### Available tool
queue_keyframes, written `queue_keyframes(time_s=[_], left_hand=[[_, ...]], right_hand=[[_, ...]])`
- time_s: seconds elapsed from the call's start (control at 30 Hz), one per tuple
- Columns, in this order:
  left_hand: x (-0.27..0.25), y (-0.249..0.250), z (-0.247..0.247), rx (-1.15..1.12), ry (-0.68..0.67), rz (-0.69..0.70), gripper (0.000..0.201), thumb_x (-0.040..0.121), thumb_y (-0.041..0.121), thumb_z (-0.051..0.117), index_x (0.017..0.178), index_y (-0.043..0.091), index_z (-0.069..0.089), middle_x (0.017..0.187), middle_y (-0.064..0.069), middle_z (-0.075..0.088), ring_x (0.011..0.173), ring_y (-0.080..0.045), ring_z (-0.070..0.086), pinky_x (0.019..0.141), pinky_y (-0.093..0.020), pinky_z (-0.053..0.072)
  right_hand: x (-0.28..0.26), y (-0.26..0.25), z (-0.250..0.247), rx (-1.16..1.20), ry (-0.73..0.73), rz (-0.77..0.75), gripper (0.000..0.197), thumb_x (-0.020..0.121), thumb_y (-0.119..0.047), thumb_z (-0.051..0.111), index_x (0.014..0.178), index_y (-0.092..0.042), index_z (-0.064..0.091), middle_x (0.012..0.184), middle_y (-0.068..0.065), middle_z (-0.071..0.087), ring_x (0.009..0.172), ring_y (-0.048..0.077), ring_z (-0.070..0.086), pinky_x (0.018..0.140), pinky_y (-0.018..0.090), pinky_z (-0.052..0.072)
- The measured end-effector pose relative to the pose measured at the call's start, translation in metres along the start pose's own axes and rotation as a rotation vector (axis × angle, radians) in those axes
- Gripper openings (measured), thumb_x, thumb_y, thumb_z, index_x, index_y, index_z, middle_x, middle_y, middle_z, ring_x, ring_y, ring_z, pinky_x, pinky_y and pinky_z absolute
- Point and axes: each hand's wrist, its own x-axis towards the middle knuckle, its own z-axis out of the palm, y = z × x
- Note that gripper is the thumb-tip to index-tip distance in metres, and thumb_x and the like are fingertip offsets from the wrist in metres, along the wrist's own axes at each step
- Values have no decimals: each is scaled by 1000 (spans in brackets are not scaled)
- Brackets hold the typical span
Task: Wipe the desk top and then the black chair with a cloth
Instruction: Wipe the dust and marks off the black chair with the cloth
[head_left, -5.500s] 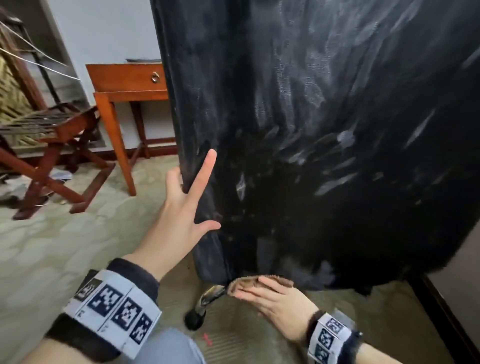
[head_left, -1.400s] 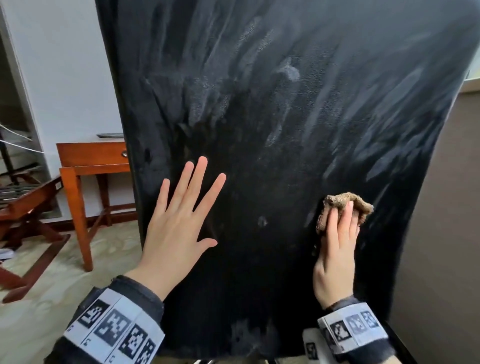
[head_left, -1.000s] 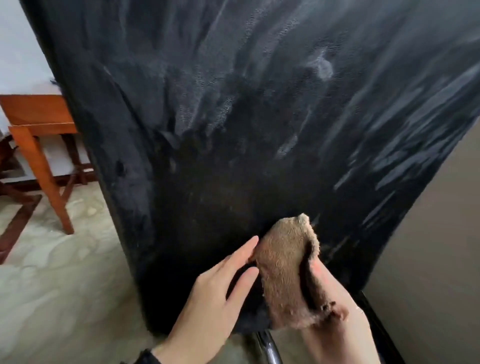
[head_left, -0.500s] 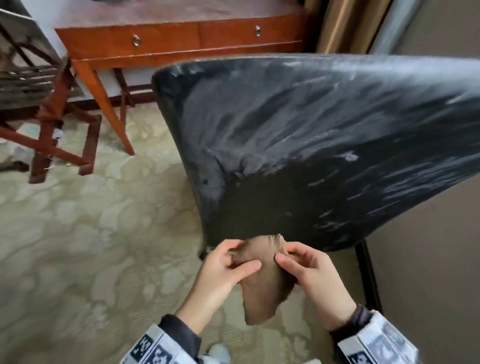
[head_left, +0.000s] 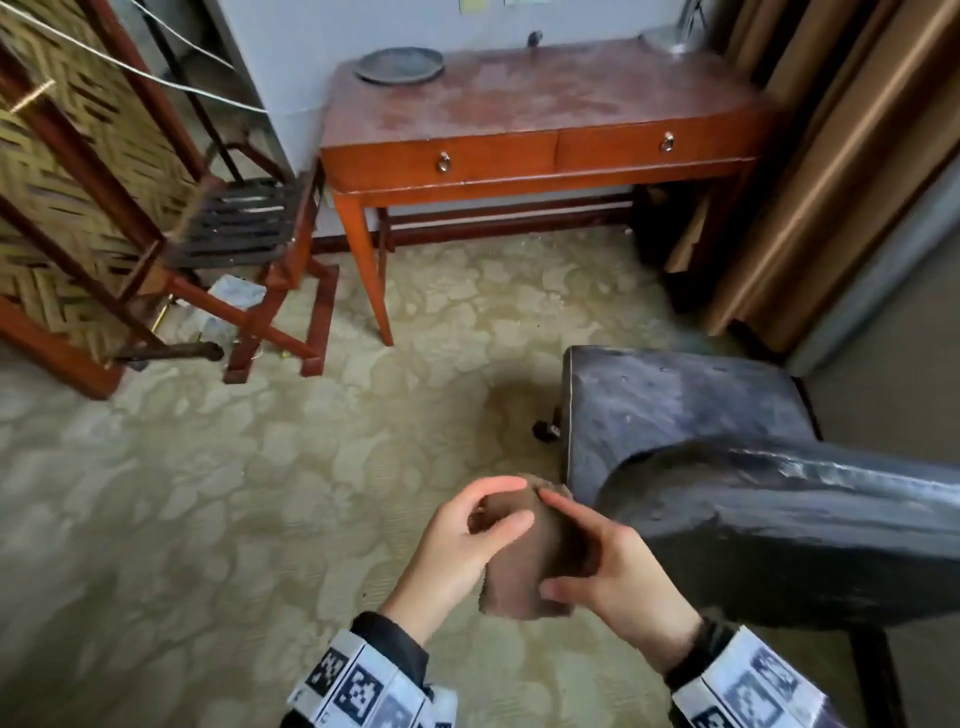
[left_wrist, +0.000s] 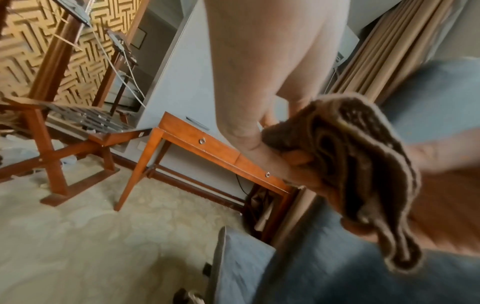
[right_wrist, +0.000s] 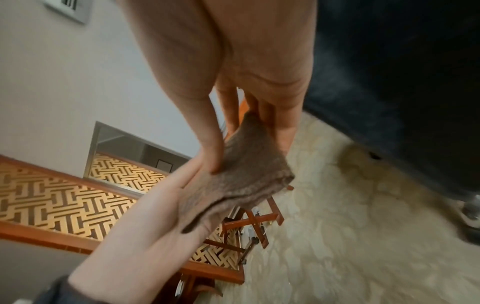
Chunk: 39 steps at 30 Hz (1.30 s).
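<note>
A folded brown cloth (head_left: 519, 566) hangs between my two hands above the carpet, left of the black chair's backrest (head_left: 789, 525). My left hand (head_left: 511, 501) curls round the cloth's upper left edge, thumb and forefinger pinching it. My right hand (head_left: 550, 543) holds the right side, forefinger on top and thumb below. The chair's dusty seat (head_left: 675, 410) lies beyond the backrest. The wooden desk (head_left: 545, 109) stands against the far wall. In the left wrist view the cloth (left_wrist: 358, 164) is bunched in folds; in the right wrist view the cloth (right_wrist: 241, 176) lies across my left palm.
A grey plate (head_left: 400, 65) sits on the desk's back left corner and a lamp base (head_left: 670, 39) at its back right. A wooden folding rack (head_left: 228, 244) stands left of the desk. Brown curtains (head_left: 831, 156) hang at the right. Patterned carpet (head_left: 208, 493) covers the floor.
My right hand left the chair back with the cloth and my left hand joined it. The view has risen above the backrest, so the seat and desk top show.
</note>
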Motion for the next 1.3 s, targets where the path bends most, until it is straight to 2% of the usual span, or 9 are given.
queue_keyframes(time_s=[0.17, 0.3, 0.53, 0.7, 0.87, 1.0, 1.1, 1.17, 1.3], left_hand=[[64, 45, -93, 438, -66, 45, 81, 58, 16, 85, 129, 34, 50, 118, 10, 52, 108, -4, 52, 93, -11, 41], [120, 82, -152, 674, 20, 170, 62, 68, 17, 81, 125, 25, 58, 110, 6, 41, 98, -2, 43, 80, 1, 31], [242, 132, -198, 685, 149, 316, 26, 76, 13, 75, 101, 14, 69, 116, 5, 31, 104, -6, 40, 88, 2, 22], [354, 179, -213, 709, 162, 316, 25, 84, 19, 68, 108, 14, 63, 102, 11, 47, 101, -10, 51, 79, -14, 33], [468, 226, -228, 486, 231, 285, 30, 84, 16, 68, 93, 36, 48, 85, 14, 59, 85, -11, 60, 72, -20, 45], [544, 264, -243, 390, 345, 330, 40, 84, 9, 68, 97, 36, 40, 82, 14, 58, 77, -7, 61, 63, -10, 44], [600, 280, -266, 393, 431, 372, 42, 82, 7, 69, 86, 35, 38, 82, 14, 56, 77, 1, 57, 62, -8, 42], [638, 285, -282, 449, 424, 377, 39, 84, 9, 67, 81, 36, 39, 79, 12, 55, 75, -1, 55, 62, -8, 39], [724, 287, -318, 488, 385, 377, 27, 84, 12, 67, 79, 33, 52, 88, 7, 60, 84, -8, 56, 72, -9, 39]], right_hand=[[91, -81, 41, -373, 185, -54, 76, 61, -2, 76, 131, -20, 54, 125, -4, 60, 116, 3, 52, 87, 2, 29], [163, -138, 61, -496, 219, -117, 55, 67, -1, 72, 119, -17, 64, 116, 3, 67, 109, 12, 59, 77, 0, 28], [283, -226, 37, -558, 295, -152, 37, 71, -7, 70, 106, -15, 71, 98, 6, 73, 98, 16, 65, 69, 6, 32], [395, -270, -11, -646, 251, -208, 25, 69, -17, 75, 94, -13, 73, 79, 1, 61, 82, 17, 56, 60, 14, 31], [508, -319, -62, -637, 202, -290, 21, 79, -22, 71, 94, -9, 64, 95, 1, 56, 92, 18, 54, 70, 15, 34], [585, -361, -88, -537, 137, -279, 24, 84, -19, 67, 73, -20, 46, 71, -9, 51, 69, 11, 50, 56, 9, 38], [642, -390, -95, -478, 98, -263, 14, 86, -14, 65, 84, -12, 51, 76, -1, 58, 62, 10, 57, 49, 9, 42], [687, -400, -96, -447, 97, -267, 12, 85, -15, 66, 87, -12, 55, 86, 4, 64, 71, 17, 64, 60, 20, 51], [781, -413, -98, -504, 110, -228, 23, 85, -23, 66, 74, -20, 46, 85, 2, 58, 81, 18, 56, 66, 22, 38]])
